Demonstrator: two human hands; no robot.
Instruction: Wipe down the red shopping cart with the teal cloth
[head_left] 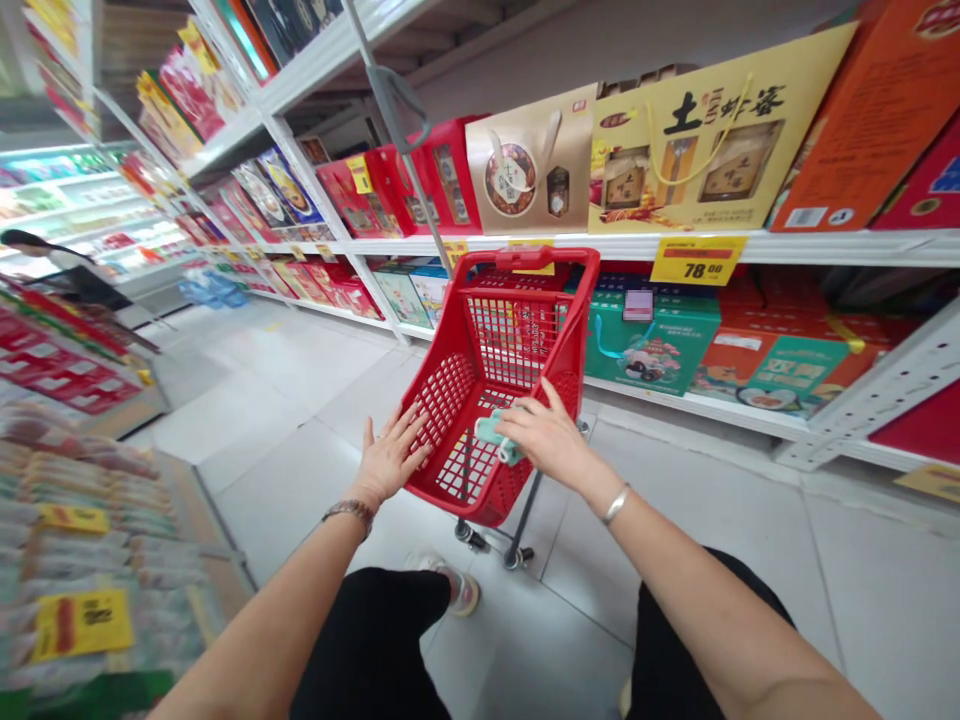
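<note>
We see a red plastic wheeled shopping basket [496,392] on its casters, a pale green object [496,437] at the near rim.

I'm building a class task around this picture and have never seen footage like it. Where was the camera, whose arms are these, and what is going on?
This picture comes from a camera worn on a person's head, looking forward and down, so the arms reaching up from the bottom are the wearer's own. The scene is a shop aisle. The left hand rests open against the side of a red shopping cart. The right hand seems to grip a small pale green item over the cart's basket; what the item is is hard to tell. Beside the cart, white shelves hold boxed gift sets.
</note>
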